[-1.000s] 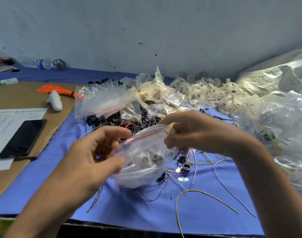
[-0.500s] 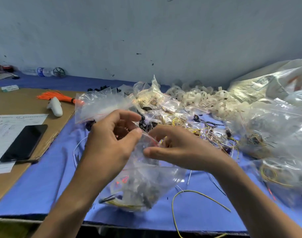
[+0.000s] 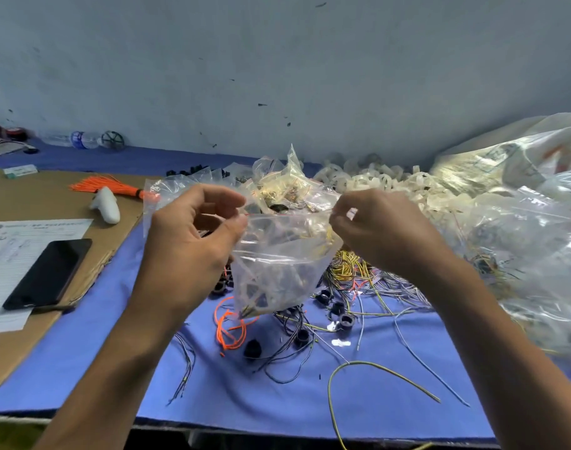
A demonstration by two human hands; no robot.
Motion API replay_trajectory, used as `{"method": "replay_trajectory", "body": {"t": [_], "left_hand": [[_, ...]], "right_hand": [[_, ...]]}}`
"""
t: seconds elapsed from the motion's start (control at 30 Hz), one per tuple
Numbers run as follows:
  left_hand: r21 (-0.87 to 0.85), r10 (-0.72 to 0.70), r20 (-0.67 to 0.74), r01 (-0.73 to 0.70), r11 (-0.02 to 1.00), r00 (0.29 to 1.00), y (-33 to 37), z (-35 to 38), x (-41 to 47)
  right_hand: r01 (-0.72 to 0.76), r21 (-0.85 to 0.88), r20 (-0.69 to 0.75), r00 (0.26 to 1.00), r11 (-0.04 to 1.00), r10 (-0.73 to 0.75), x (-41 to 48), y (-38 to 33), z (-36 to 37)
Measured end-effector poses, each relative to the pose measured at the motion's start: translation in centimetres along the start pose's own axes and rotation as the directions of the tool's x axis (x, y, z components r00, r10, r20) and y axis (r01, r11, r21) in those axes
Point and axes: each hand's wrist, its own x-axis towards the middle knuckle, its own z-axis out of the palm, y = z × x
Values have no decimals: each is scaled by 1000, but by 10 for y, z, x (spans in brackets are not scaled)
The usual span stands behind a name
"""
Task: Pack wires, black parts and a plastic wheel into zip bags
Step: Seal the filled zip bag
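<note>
The zip bag (image 3: 277,254) hangs in the air over the middle of the table (image 3: 277,401), stretched by its top strip between the two hands. It is clear with a thin red line along the closure. Inside are pale wires and small parts, too blurred to tell apart. No writing shows on it.

The left hand (image 3: 193,248) pinches the left end of the strip between thumb and forefinger, the other fingers curled loosely above. The right hand (image 3: 381,235) pinches the right end, knuckles up and wrist bent down. Both forearms reach in from the near edge.

Under the bag, on the blue cloth, lie loose wires (image 3: 391,284) in grey, yellow and black, a loop of orange wire (image 3: 229,326), several black parts (image 3: 345,321) and one long yellow-green wire (image 3: 375,365) curving toward the near edge. Along the far edge sits a heap of white plastic wheels (image 3: 375,183), with more zip bags (image 3: 180,193) piled just left of it. Large plastic sacks (image 3: 521,222) fill the right edge; their print is unreadable.

At the left edge a cardboard sheet (image 3: 50,196) carries a black phone (image 3: 47,274) lying on a printed form (image 3: 4,254), whose text is too blurred to read, a white moulded piece (image 3: 106,204) and an orange bundle (image 3: 105,186). A bottle (image 3: 82,139) with a blue label, not legible, lies at the far left corner.
</note>
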Motion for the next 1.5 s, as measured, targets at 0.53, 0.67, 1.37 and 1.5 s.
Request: {"method": "replay_trajectory", "body": {"t": [0.53, 0.67, 1.37, 1.5], "left_hand": [[483, 78, 482, -339, 807, 872, 15, -21, -33], [394, 177, 375, -330, 858, 910, 17, -20, -43], [370, 49, 219, -129, 920, 975, -16, 10, -41], [367, 80, 196, -149, 918, 977, -19, 16, -39]], "right_hand": [[-244, 816, 122, 959, 524, 257, -10, 1, -12], [-287, 849, 158, 939, 443, 306, -31, 4, -14], [-280, 951, 236, 933, 134, 272, -88, 40, 1], [-56, 866, -173, 899, 498, 403, -141, 46, 21]]}}
